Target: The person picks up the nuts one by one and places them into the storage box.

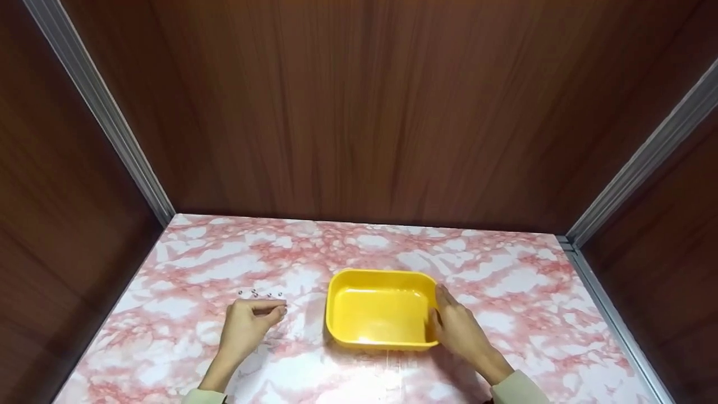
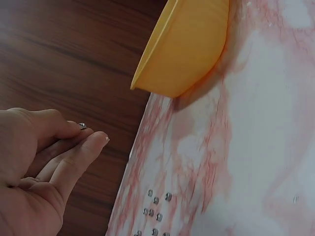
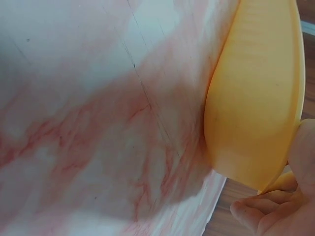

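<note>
My left hand (image 1: pixel 247 326) is over the table left of the yellow plastic tub (image 1: pixel 378 317). Between its thumb and fingertips it pinches a small silver metal nut (image 2: pixel 82 126), best seen in the left wrist view. Several more nuts (image 2: pixel 159 216) lie loosely grouped on the table just beyond that hand. My right hand (image 1: pixel 463 332) grips the tub's right wall, thumb on the inner side and fingers outside. In the right wrist view its fingers (image 3: pixel 248 212) wrap the tub's corner. The tub stands upright, and no contents show inside it.
The table (image 1: pixel 196 336) has a pink and white marbled top. Brown wood-grain panels (image 1: pixel 359 112) rise at the back and both sides, with grey metal strips (image 1: pixel 104 106) along their corners.
</note>
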`<action>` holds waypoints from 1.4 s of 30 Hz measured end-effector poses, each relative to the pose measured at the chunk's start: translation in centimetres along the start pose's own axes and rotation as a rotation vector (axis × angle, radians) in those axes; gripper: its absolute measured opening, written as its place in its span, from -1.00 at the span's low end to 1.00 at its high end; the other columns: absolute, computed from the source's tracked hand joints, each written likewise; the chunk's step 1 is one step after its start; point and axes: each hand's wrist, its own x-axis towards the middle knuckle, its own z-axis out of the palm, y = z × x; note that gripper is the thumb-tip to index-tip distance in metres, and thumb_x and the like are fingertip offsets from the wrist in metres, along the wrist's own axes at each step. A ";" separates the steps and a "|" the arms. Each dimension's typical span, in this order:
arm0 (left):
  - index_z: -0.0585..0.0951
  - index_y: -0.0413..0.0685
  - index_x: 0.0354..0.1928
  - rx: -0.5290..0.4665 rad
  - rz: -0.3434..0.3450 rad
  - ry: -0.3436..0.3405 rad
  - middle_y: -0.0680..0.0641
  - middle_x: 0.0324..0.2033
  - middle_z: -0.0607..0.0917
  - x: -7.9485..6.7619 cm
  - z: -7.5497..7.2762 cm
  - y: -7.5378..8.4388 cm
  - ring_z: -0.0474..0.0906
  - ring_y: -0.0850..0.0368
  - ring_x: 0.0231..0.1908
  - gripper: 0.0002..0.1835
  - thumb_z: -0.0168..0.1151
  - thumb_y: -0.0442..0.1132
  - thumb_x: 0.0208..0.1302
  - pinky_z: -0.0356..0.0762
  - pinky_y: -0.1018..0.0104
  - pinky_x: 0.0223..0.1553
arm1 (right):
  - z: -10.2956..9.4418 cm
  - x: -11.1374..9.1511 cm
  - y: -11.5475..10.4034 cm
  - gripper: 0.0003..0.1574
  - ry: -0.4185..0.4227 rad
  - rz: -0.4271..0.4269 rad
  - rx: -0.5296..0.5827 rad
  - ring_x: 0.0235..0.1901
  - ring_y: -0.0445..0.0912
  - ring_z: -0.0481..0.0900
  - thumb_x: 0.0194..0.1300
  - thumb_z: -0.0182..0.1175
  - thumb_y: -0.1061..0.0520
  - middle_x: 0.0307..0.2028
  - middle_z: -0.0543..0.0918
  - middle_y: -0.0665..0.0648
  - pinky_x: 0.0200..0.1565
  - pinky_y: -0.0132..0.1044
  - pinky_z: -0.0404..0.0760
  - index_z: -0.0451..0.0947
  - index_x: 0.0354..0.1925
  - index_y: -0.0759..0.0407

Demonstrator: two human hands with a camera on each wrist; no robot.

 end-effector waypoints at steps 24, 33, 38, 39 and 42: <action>0.71 -0.50 0.02 -0.332 -0.061 -0.165 -0.43 -0.11 0.80 1.9 5.9 3.5 0.86 -0.03 -0.15 -0.74 0.32 -0.46 0.36 0.83 0.34 -0.08 | -0.2 0.0 0.1 -0.28 -0.020 0.034 0.011 0.04 0.31 0.75 0.50 0.22 0.19 0.40 0.43 0.59 0.13 0.09 0.78 0.31 0.43 0.60; 0.71 -0.51 0.01 -0.355 -0.107 -0.212 -0.45 -0.09 0.79 3.3 7.9 4.7 0.85 0.09 -0.20 -0.74 0.34 -0.45 0.36 0.84 0.33 -0.05 | -0.1 0.0 0.0 -0.28 -0.019 0.038 0.007 -0.22 0.09 0.75 0.51 0.22 0.18 0.42 0.43 0.56 0.02 0.01 0.82 0.32 0.44 0.57; 0.73 -0.52 -0.05 -0.304 -0.100 -0.266 -0.44 -0.16 0.81 4.2 8.8 5.5 0.82 0.17 -0.33 -0.78 0.33 -0.48 0.34 0.86 0.32 -0.13 | 0.0 0.0 0.0 -0.28 -0.004 0.018 0.004 0.00 0.27 0.76 0.49 0.23 0.18 0.40 0.45 0.56 0.13 0.11 0.77 0.32 0.43 0.58; 0.74 -0.52 -0.06 -0.292 -0.099 -0.281 -0.43 -0.18 0.81 4.4 9.0 5.7 0.81 0.18 -0.35 -0.79 0.33 -0.48 0.33 0.86 0.32 -0.15 | 0.0 0.0 0.0 -0.28 -0.005 0.020 0.003 -0.03 0.24 0.77 0.49 0.23 0.18 0.40 0.46 0.56 0.12 0.10 0.78 0.32 0.43 0.58; 0.73 -0.55 -0.05 -0.287 -0.120 -0.320 -0.44 -0.18 0.81 5.0 9.6 6.0 0.81 0.18 -0.37 -0.78 0.33 -0.49 0.34 0.86 0.31 -0.18 | -0.1 0.0 0.0 -0.28 -0.023 0.032 0.014 -0.39 0.05 0.70 0.50 0.22 0.19 0.42 0.43 0.56 -0.14 -0.01 0.84 0.31 0.43 0.58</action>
